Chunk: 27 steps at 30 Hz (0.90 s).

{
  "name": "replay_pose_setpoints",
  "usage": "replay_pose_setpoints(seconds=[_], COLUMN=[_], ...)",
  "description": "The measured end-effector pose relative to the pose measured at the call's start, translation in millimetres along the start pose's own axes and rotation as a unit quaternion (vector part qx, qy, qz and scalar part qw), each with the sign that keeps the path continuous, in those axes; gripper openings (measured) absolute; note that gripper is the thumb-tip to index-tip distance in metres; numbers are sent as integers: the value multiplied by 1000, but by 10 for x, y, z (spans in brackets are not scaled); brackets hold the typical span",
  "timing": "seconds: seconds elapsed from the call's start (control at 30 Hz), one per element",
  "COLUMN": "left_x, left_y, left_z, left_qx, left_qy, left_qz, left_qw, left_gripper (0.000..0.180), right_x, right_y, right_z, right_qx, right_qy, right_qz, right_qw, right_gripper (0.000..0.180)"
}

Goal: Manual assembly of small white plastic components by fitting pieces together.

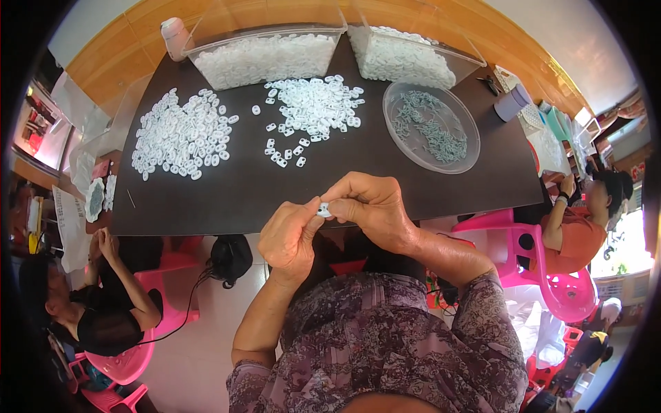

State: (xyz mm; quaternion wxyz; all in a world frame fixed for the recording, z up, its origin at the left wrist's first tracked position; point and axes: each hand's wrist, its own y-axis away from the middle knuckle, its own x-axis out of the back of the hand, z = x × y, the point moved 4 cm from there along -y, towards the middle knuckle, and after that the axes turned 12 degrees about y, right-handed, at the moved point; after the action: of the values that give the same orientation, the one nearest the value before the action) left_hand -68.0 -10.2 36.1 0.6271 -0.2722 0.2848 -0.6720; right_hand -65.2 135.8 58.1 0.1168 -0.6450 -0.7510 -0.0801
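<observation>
Just off the near edge of the dark table (241, 193), a small white oval plastic piece (323, 210) with dark holes is pinched between my two hands. My left hand (290, 237) grips its left side with thumb and fingers. On the other side my right hand (374, 210) holds it, thumb and bent forefinger closed; whether a smaller part sits in that pinch is hidden. Beyond my hands lie a loose pile of similar white pieces (317, 107) and a wider pile of white pieces (180, 134) to its left. A round clear dish (413, 148) at right holds small grey-green screw-like parts (444, 141).
Two clear bins, the left bin (265, 62) and the right bin (406, 58), hold more white pieces along the back. A pink bottle (175, 38) and a lidded cup (511, 103) stand at the far corners. People sit on pink chairs at left (127, 358) and right (568, 296).
</observation>
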Motion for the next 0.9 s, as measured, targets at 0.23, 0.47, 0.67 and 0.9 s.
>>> replay_pose_setpoints(seconds=[0.23,0.47,0.67,0.9], left_x=[56,31,13,110], left_y=[18,78,254,209], left_z=[-49,-52,-110,-188], left_qx=[27,137,275,369], left_qy=[30,108,198,316], left_qz=[6,23,70,86], left_qw=[999,984,938,870], left_gripper=[16,16,21,18], right_x=[-64,-88,-203,-183], right_y=[-33,-66,-17,-61], right_z=[47,60,95,82], right_qx=[9,-5,18,26], right_qy=[-19,-38,-24,2], right_qz=[-7,-10,39,-17], right_qw=[1000,999,999,1000], right_gripper=[6,7,7,10])
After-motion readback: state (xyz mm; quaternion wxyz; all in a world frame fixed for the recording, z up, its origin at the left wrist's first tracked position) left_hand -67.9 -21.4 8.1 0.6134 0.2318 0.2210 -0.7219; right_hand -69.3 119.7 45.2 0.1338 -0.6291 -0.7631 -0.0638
